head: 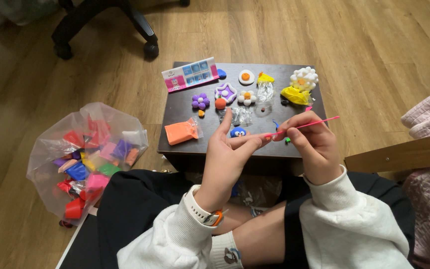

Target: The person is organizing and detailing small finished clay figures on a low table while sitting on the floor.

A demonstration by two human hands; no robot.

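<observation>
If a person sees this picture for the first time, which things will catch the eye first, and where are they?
The eye goes first to the two hands at the centre: the right hand holds a thin pink tool whose tip meets the fingers of the left hand. Behind them, a small dark table carries bright clay flowers and an orange clay packet. On the floor at the left lies a clear bag of colourful clay packs.

dark low table (175, 132), clay figures (225, 92)
</observation>
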